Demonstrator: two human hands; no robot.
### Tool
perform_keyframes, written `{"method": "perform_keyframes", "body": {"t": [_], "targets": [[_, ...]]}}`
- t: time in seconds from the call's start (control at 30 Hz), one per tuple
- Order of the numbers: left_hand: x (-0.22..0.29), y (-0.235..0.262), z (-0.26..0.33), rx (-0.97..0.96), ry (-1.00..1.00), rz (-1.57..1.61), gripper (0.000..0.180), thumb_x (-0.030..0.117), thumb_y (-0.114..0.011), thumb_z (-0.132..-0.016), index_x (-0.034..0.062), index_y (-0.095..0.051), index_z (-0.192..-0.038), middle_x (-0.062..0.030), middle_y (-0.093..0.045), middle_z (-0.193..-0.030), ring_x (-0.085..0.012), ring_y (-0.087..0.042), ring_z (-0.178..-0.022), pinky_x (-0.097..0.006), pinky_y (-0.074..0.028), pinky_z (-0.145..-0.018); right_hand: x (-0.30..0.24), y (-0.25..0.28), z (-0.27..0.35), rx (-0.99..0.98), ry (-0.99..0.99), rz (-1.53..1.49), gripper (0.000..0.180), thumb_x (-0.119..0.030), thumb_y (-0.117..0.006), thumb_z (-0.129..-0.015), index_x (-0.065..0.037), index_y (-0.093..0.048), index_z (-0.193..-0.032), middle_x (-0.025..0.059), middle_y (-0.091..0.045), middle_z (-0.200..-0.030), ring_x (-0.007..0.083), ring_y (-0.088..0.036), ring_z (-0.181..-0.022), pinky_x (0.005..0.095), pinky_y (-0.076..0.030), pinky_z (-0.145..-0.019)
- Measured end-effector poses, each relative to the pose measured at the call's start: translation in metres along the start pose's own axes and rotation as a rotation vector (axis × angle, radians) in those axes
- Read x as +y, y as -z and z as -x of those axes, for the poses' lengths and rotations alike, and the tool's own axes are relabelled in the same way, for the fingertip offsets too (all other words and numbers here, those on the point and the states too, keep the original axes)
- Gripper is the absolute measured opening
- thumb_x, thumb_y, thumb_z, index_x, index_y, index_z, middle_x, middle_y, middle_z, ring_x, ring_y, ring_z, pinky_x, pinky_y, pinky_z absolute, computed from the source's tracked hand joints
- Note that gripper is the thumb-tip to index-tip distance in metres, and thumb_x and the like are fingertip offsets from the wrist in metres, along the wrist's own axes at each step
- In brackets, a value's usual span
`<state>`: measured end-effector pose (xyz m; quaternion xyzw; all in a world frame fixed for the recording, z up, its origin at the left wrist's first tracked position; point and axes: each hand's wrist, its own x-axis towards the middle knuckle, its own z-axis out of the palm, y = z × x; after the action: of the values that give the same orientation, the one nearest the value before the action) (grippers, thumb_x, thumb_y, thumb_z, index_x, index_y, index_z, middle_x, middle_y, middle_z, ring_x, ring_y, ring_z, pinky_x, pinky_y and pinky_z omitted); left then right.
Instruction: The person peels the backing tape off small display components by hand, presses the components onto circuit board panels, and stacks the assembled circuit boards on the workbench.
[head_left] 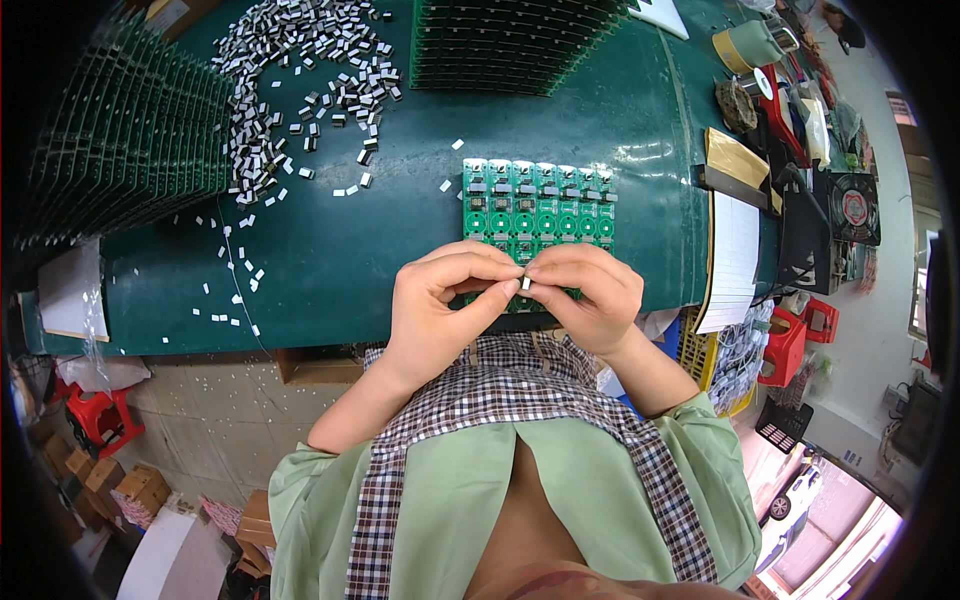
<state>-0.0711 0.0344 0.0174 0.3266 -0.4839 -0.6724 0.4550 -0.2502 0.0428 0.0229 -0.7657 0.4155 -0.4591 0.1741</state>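
A panel of green circuit boards [540, 185] lies on the green table in front of me, with its rows of round and rectangular parts facing up. Over its near edge, my left hand [447, 305] and my right hand [592, 295] come together, thumbs and forefingers pinched. Between the fingertips is a small block with a white face [525, 284]; the fingers cover most of it. Both hands seem to grip it. The near part of the panel is hidden beneath my hands.
A heap of small white-and-dark blocks [300, 60] spreads over the far left, with white bits [238, 298] scattered nearer. Tall stacks of green boards stand at left [140, 130] and far middle [510, 45]. A lined paper [733, 255] and a tape roll [735, 105] are on the right.
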Motion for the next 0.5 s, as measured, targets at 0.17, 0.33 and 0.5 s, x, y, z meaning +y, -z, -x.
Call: {"method": "perform_keyframes", "body": {"t": [0.17,0.33,0.5], "targets": [[-0.0052,0.0022,-0.0015,0.006,0.060,0.104,0.013,-0.007,-0.061,-0.079,-0.0064,-0.064,-0.091,-0.0110,-0.062,-0.095,-0.0153,-0.062,-0.088,-0.026,-0.053,-0.080,-0.0023,-0.0002,0.0003,-0.020,0.054,0.078,0.019,-0.002,-0.075,-0.064,-0.002,-0.065,-0.080,0.0080,-0.065,-0.078,0.0183,-0.065,-0.067,0.0253,-0.053,-0.054],[0.0018,0.0036,-0.0044,-0.001,0.060,0.002,0.014,-0.011,-0.059,-0.078,-0.0080,-0.062,-0.091,-0.0133,-0.061,-0.095,-0.0167,-0.062,-0.088,-0.026,-0.052,-0.081,-0.0005,0.0018,-0.0052,-0.035,0.231,0.209,0.021,-0.002,-0.074,-0.063,-0.001,-0.065,-0.082,0.0091,-0.065,-0.079,0.0185,-0.065,-0.066,0.0258,-0.053,-0.054],[0.0010,0.0054,-0.0032,-0.014,0.041,0.018,0.014,-0.013,-0.059,-0.076,-0.0077,-0.063,-0.089,-0.0134,-0.061,-0.096,-0.0171,-0.062,-0.089,-0.027,-0.053,-0.081,0.0023,0.0012,-0.0039,-0.044,0.311,0.232,0.021,-0.002,-0.074,-0.063,-0.001,-0.065,-0.083,0.0094,-0.065,-0.081,0.0185,-0.065,-0.067,0.0261,-0.054,-0.055]]}}
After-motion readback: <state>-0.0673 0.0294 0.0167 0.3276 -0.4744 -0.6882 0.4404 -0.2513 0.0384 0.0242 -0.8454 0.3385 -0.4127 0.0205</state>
